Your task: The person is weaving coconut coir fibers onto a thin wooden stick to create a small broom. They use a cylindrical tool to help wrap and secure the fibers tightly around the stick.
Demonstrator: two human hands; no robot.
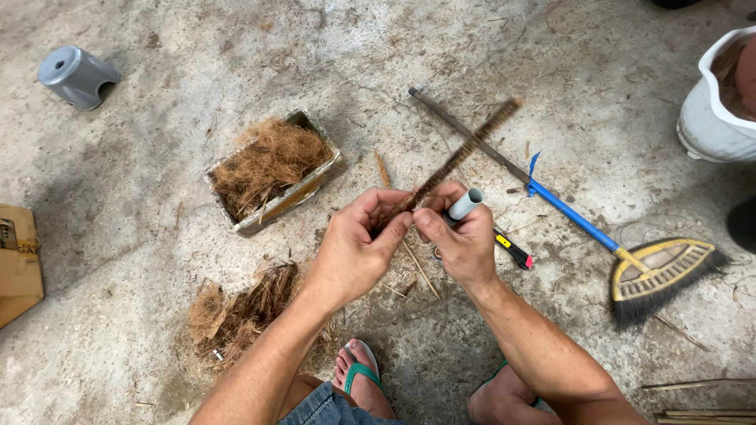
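We see one fibre-wrapped stick [461,153] held above the concrete floor [157,236], long axis running from its near end between the hands up toward 1 o'clock; near end hidden inside the grip. Left hand [354,248] fingers pinched closed on the stick's lower end. Right hand [465,240] fingers pinch the stick too and clamp one grey tube [465,203] in the palm; tube's lower part is hidden, open end points to 1 o'clock. One utility knife [513,249] lies just beside the right hand at 3 o'clock, partly covered. One broom [567,212] on the floor, handle running 10 to 4 o'clock, passing behind the stick. One box of brown fibre [272,169] at 10 o'clock, one loose fibre pile [236,311] at 8. One grey stool [77,75] far at 10. White pot [713,110] cut off at the right edge; cardboard [17,264] cut off at left.
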